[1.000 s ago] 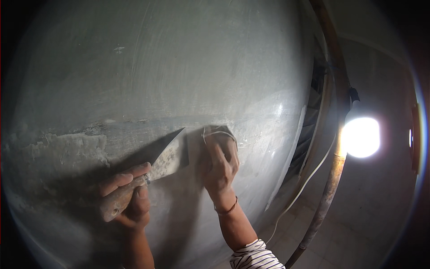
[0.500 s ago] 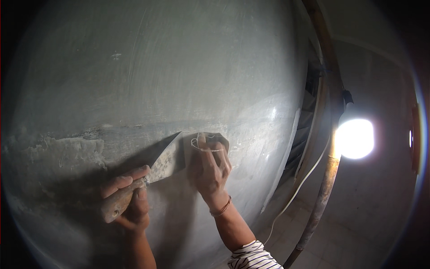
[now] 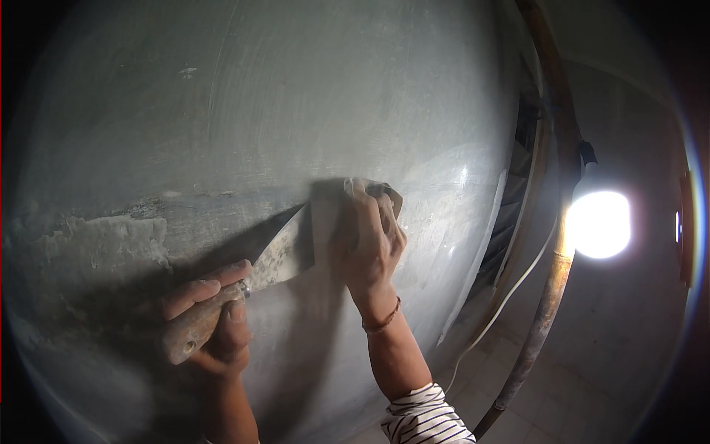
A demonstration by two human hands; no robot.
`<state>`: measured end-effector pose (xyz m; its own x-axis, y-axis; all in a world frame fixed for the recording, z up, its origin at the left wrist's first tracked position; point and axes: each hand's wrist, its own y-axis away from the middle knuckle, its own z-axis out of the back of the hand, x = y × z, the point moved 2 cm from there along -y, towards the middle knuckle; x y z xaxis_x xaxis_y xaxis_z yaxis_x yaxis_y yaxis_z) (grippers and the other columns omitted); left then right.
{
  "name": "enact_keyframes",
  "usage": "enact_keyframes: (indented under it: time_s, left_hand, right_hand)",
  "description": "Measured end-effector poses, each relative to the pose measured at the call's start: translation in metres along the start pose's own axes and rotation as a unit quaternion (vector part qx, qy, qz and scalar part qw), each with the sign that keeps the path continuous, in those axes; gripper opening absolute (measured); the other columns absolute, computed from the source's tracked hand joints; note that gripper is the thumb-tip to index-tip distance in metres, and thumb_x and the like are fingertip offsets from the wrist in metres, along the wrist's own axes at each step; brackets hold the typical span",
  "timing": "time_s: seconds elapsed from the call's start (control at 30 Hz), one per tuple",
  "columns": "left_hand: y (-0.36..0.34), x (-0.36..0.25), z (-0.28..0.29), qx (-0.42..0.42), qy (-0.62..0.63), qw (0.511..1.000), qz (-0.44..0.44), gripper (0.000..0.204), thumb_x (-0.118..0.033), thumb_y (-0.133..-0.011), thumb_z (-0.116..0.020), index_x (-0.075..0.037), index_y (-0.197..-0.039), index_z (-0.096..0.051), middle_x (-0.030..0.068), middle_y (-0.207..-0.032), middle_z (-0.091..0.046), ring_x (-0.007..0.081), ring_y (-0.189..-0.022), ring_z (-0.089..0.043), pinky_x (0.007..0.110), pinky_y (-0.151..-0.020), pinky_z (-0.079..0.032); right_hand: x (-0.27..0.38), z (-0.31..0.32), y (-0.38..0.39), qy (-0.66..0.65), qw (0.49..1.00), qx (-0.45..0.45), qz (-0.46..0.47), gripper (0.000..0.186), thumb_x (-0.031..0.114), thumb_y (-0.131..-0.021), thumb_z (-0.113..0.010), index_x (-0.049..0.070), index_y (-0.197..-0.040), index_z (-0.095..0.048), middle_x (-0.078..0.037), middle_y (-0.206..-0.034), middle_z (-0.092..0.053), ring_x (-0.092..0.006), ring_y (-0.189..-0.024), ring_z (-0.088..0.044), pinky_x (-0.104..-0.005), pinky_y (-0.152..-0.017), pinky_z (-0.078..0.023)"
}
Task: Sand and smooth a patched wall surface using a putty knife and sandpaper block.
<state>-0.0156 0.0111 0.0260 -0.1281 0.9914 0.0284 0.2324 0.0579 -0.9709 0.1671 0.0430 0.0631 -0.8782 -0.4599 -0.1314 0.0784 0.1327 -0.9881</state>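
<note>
A putty knife with a worn wooden handle [image 3: 194, 334] is gripped in my left hand [image 3: 231, 342]; its broad, stained blade [image 3: 283, 255] points up and to the right, close to the wall. My right hand [image 3: 372, 248] is up against the grey wall [image 3: 296, 111], to the right of the blade tip. Its bent fingers press a thin, flat, brownish piece [image 3: 397, 198] to the surface. Most of that piece is hidden behind the fingers, so its exact kind cannot be made out. Around both hands fall dark shadows.
Rough pale plaster [image 3: 111, 244] covers a patch of wall at the left. On the right, a bamboo pole [image 3: 549, 296] stands with a glowing bulb [image 3: 600, 224] beside it. A white cable [image 3: 510, 296] hangs near the pole, before a dark slatted opening [image 3: 497, 233].
My right hand has moved up and to the right along the wall with the flat piece. The left hand and putty knife have stayed nearly in place. The view has shifted slightly.
</note>
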Motion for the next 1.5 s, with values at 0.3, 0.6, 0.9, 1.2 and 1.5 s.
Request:
enact_keyframes:
  time_s: [0.3,0.6,0.9,1.2,1.5]
  left_hand:
    - [-0.001,0.0,0.003,-0.003,-0.01,1.0,-0.011,0.024,-0.006,-0.085,-0.052,0.003,-0.102,-0.039,0.0238,-0.091,-0.061,0.029,-0.082,-0.063,0.035,-0.075,-0.053]
    - [-0.003,-0.001,-0.001,0.009,-0.043,0.999,-0.03,0.021,-0.008,-0.087,-0.05,0.003,-0.102,-0.039,0.0238,-0.088,-0.061,0.0285,-0.08,-0.063,0.034,-0.073,-0.053]
    - [0.004,0.002,-0.007,-0.008,-0.028,0.998,-0.06,0.024,0.001,-0.082,-0.05,0.007,-0.102,-0.038,0.0183,-0.101,-0.048,0.0335,-0.08,-0.064,0.037,-0.071,-0.055]
    - [0.006,-0.001,-0.031,-0.002,0.03,1.0,-0.004,0.024,0.0,-0.084,-0.052,0.005,-0.104,-0.041,0.0212,-0.091,-0.059,0.0292,-0.082,-0.064,0.033,-0.073,-0.052]
    - [0.013,-0.001,-0.044,0.007,0.056,0.998,0.021,0.025,0.001,-0.083,-0.053,0.005,-0.105,-0.041,0.0215,-0.094,-0.057,0.0314,-0.087,-0.063,0.034,-0.074,-0.053]
  right_hand:
    - [0.005,0.002,0.003,-0.02,0.999,-0.004,-0.032,0.04,-0.005,-0.07,-0.056,-0.003,-0.109,-0.056,-0.011,-0.071,-0.049,-0.0244,-0.058,-0.053,-0.032,-0.053,-0.044]
    - [-0.002,0.004,0.017,-0.019,0.999,0.004,-0.034,0.043,-0.002,-0.071,-0.057,0.001,-0.114,-0.054,-0.009,-0.07,-0.05,-0.022,-0.055,-0.052,-0.0316,-0.048,-0.042]
    - [0.0,0.004,0.024,0.015,0.997,-0.039,-0.065,0.035,-0.002,-0.073,-0.057,0.0,-0.108,-0.06,-0.008,-0.066,-0.055,-0.0204,-0.049,-0.054,-0.0308,-0.047,-0.044]
    - [-0.028,0.013,0.018,-0.002,0.995,-0.056,-0.084,0.027,-0.005,-0.079,-0.055,0.001,-0.105,-0.058,-0.009,-0.065,-0.051,-0.0238,-0.053,-0.053,-0.0329,-0.048,-0.042]
    - [-0.045,0.023,0.007,0.005,0.993,-0.08,-0.081,0.025,-0.006,-0.08,-0.053,0.001,-0.104,-0.056,-0.012,-0.071,-0.055,-0.0261,-0.057,-0.056,-0.0342,-0.048,-0.042]
